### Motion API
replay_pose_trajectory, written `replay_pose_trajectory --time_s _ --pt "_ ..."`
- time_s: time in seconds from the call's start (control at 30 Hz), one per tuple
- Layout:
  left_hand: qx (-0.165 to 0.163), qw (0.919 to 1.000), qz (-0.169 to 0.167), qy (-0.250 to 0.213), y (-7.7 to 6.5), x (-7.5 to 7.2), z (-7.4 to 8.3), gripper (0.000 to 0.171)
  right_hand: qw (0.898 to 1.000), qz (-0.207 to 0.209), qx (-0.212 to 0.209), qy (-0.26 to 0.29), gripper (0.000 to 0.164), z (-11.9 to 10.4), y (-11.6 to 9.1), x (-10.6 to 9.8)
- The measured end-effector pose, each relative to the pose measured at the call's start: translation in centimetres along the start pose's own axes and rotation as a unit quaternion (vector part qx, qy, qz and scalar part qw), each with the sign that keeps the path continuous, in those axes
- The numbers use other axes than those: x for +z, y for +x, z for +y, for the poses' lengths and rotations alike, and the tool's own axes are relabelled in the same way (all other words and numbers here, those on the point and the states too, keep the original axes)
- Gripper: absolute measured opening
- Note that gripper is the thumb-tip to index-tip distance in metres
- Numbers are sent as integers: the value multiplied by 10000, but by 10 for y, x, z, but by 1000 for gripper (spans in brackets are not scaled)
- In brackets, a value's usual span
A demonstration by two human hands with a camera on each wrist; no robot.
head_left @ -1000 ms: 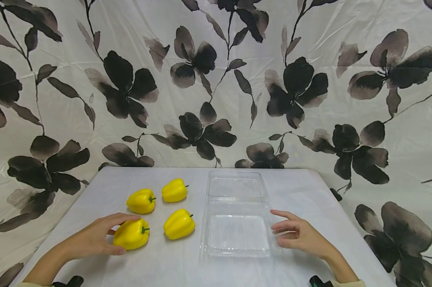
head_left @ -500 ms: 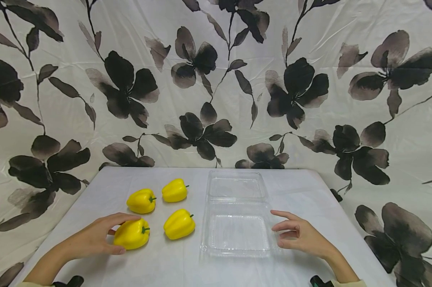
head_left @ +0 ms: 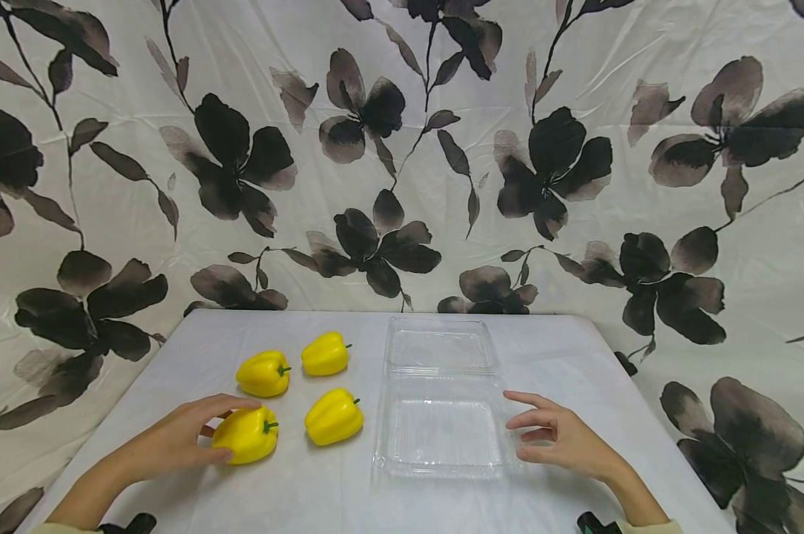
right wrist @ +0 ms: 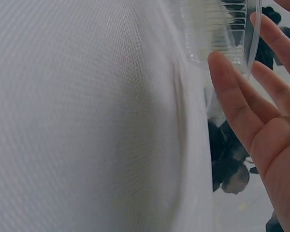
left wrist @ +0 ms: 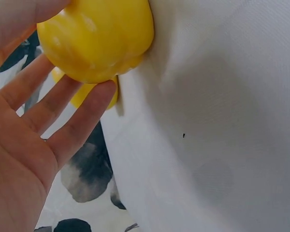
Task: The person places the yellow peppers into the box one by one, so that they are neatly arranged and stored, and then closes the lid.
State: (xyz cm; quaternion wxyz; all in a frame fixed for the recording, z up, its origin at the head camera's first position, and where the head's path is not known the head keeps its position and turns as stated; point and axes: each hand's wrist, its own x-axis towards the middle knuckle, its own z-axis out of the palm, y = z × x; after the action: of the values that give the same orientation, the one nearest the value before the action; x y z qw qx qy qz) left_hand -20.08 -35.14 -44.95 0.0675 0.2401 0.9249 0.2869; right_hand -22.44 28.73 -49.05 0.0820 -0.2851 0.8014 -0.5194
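In the head view my left hand [head_left: 175,437] grips the nearest yellow bell pepper [head_left: 248,436], thumb at its near side and fingers over the far side. The left wrist view has that bell pepper [left wrist: 96,38] resting against the white cloth, thumb and fingers around it. My right hand [head_left: 565,441] is beside the right edge of a clear plastic clamshell container [head_left: 442,475], which lies unfolded with its lid to the back. Its fingers are loosely bent and hold nothing. In the right wrist view the fingertips come close to the container's rim [right wrist: 256,29]; contact is hard to tell.
Three more yellow bell peppers lie left of the container: one at back left [head_left: 263,374], one at back centre [head_left: 325,354] and one at front [head_left: 334,417]. All are on a white-covered table [head_left: 308,497]. A floral curtain [head_left: 455,178] hangs behind.
My left thumb has moved in from beside the nearest bell pepper onto its near side. The right hand, container and other bell peppers stay where they were.
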Motion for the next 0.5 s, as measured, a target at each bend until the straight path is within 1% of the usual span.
replay_pose_trajectory --time_s 0.3,0.5 --pt "266 9996 78 48 0 2 -2 57 10000 -8 29 5 31 1 0 0" --pt "403 9989 138 215 -1 4 0 51 9999 8 100 -46 31 1 0 0"
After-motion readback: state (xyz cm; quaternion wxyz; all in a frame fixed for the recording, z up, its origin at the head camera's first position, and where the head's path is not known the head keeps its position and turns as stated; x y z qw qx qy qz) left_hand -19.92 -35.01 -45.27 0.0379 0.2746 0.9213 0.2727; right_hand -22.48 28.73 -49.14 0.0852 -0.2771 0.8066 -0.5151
